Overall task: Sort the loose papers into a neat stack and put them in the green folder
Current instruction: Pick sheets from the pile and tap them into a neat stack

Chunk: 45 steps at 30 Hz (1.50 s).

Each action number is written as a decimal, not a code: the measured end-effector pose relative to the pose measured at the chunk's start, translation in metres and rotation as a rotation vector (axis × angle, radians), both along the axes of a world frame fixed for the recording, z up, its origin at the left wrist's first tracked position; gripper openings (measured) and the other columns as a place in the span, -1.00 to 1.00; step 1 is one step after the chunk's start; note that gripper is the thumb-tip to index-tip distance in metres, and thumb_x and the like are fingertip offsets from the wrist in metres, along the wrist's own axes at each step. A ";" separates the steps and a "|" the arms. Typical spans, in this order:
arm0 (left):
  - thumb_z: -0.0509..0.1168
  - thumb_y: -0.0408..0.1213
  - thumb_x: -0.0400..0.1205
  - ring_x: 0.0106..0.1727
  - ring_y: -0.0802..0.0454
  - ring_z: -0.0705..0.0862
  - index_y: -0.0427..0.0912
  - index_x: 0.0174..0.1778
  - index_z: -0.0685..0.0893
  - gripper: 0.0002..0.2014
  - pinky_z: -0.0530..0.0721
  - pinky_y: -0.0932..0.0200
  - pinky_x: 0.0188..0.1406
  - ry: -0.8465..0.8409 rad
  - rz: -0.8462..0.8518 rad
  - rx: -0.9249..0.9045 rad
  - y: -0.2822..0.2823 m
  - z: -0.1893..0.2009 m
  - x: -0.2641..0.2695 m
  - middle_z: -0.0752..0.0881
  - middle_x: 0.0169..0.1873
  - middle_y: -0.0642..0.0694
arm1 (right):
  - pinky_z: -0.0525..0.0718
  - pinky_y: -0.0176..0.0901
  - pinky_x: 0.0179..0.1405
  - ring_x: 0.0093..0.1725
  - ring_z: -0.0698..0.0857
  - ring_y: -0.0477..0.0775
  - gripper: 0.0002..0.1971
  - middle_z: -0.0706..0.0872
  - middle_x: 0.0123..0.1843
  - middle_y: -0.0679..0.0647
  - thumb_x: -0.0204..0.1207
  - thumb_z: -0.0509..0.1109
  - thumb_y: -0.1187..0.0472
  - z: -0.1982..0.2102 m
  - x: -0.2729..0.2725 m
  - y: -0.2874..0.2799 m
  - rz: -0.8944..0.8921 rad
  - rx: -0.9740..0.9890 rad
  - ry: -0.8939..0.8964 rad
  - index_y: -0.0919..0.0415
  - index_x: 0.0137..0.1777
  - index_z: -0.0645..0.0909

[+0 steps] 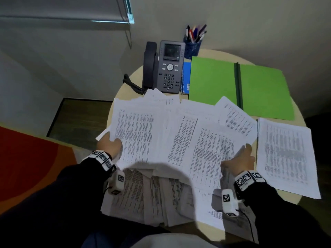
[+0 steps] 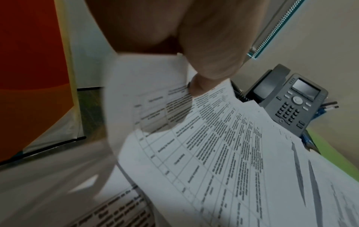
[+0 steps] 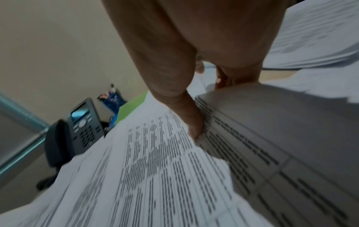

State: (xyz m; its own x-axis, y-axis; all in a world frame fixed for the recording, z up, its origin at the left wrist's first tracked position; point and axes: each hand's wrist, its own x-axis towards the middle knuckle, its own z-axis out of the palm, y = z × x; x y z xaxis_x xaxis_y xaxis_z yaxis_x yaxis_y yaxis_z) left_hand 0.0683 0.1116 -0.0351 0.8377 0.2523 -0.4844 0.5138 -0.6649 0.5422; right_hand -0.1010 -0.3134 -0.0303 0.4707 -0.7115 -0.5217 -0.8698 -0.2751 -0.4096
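Several printed sheets form a loose fan of papers [image 1: 179, 133] held up over the round table. My left hand [image 1: 110, 144] pinches the fan's left edge, thumb on top; the left wrist view shows the thumb [image 2: 209, 67] pressing the sheets [image 2: 213, 153]. My right hand [image 1: 243, 158] grips the fan's right edge, and its thumb [image 3: 194, 122] lies on the printed pages [image 3: 155, 169]. More sheets [image 1: 154, 196] lie underneath near me, in shadow. A separate small stack of papers [image 1: 286, 154] lies flat at the right. The green folder [image 1: 240, 85] lies open at the back right.
A grey desk phone [image 1: 164, 67] stands at the back left of the table [image 1: 125, 90], its coiled cord beside it. A blue notebook [image 1: 186, 77] lies between phone and folder. A blue pen cup [image 1: 192, 45] stands behind them. The floor drops away left of the table.
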 end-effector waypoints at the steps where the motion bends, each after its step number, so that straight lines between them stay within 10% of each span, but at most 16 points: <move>1: 0.24 -0.33 0.70 0.15 -0.23 0.71 -0.09 0.24 0.70 -0.76 0.62 0.00 0.21 -0.001 0.001 -0.035 -0.001 0.003 -0.003 0.77 0.11 -0.12 | 0.63 0.07 -0.02 0.33 0.57 0.47 0.13 0.31 0.56 0.37 0.30 0.68 0.39 0.002 -0.007 -0.007 0.002 0.027 0.017 0.04 0.73 0.01; 6: 0.22 -0.34 0.68 0.00 -0.17 0.70 -0.06 0.18 0.68 -0.78 0.60 0.00 0.06 -0.007 0.123 -0.144 0.000 0.009 -0.017 0.75 -0.06 -0.05 | 0.66 0.17 0.24 0.34 0.66 0.36 0.08 0.63 0.41 0.26 0.12 0.84 0.23 0.009 -0.023 -0.029 -0.073 0.260 -0.081 0.28 0.61 0.29; 11: 0.32 -0.05 0.69 -0.25 -0.18 0.70 -0.06 0.04 0.72 -0.82 0.62 0.04 -0.19 0.044 0.039 -0.130 0.000 0.001 -0.036 0.77 -0.23 -0.19 | 0.70 -0.24 -0.23 -0.10 0.80 0.11 -0.65 0.87 -0.13 0.11 0.39 0.66 0.40 0.031 -0.017 -0.029 0.216 0.383 -0.237 0.04 0.10 0.76; 15: 0.37 -0.04 0.69 -0.35 -0.14 0.68 -0.14 -0.09 0.72 -0.77 0.62 0.11 -0.31 0.083 -0.087 -0.085 -0.013 -0.004 -0.052 0.76 -0.30 -0.27 | 0.73 0.09 0.19 0.02 0.81 0.08 -0.78 0.86 -0.10 0.00 0.40 0.68 0.13 0.015 0.016 -0.025 0.579 0.281 -0.078 -0.01 0.03 0.80; 21: 0.36 0.09 0.67 -0.20 -0.12 0.74 -0.16 -0.10 0.75 -0.65 0.73 0.03 -0.08 -0.029 -0.062 0.065 -0.039 0.000 -0.032 0.79 -0.12 -0.22 | 0.30 0.14 0.53 0.61 0.24 0.31 -0.38 0.34 0.65 0.17 0.45 0.52 -0.22 -0.028 0.056 -0.006 0.756 -0.220 0.020 0.12 0.41 0.65; 27: 0.29 0.20 0.67 0.46 -0.32 0.50 -0.16 0.32 0.77 -0.47 0.51 -0.13 0.52 0.070 -0.021 0.331 -0.049 0.000 0.001 0.34 0.58 -0.19 | 0.59 0.22 0.28 0.51 0.33 0.32 -0.56 0.41 0.60 0.02 0.53 0.44 -0.04 -0.024 0.056 0.013 0.803 -0.330 0.055 0.14 0.34 0.59; 34: 0.30 0.16 0.71 0.44 -0.32 0.40 -0.17 0.32 0.76 -0.51 0.43 -0.14 0.47 0.112 -0.051 0.414 -0.050 -0.007 0.009 0.35 0.49 -0.22 | 0.63 0.16 0.10 0.31 0.49 0.32 -0.70 0.64 0.35 0.14 0.46 0.46 0.23 -0.022 0.049 0.027 0.760 -0.378 -0.087 0.19 0.20 0.67; 40: 0.44 -0.05 0.69 0.20 -0.32 0.73 -0.23 0.43 0.62 -0.54 0.69 -0.11 0.25 0.039 0.030 0.198 -0.044 -0.007 0.007 0.75 0.30 -0.30 | 0.75 0.18 0.02 0.47 0.44 0.45 -0.14 0.10 0.60 0.25 0.26 0.48 0.51 -0.010 0.049 0.039 0.549 -0.250 -0.194 0.08 0.56 0.29; 45: 0.45 -0.17 0.69 0.35 -0.29 0.68 -0.09 0.50 0.46 -0.52 0.61 -0.12 0.40 -0.016 0.124 0.026 -0.036 0.000 0.006 0.65 0.47 -0.19 | 0.72 0.03 -0.40 -0.21 0.72 0.19 0.31 0.22 0.65 0.22 0.31 0.47 0.62 0.001 0.059 0.035 0.330 -0.053 -0.191 -0.33 0.71 -0.29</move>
State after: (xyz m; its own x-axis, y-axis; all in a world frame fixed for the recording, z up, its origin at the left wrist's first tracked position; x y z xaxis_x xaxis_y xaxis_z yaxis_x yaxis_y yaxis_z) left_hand 0.0740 0.0755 -0.0355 0.8070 0.3664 -0.4631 0.5841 -0.6108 0.5346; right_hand -0.0421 -0.2786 -0.0297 0.7642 -0.5290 -0.3690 -0.6403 -0.5528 -0.5333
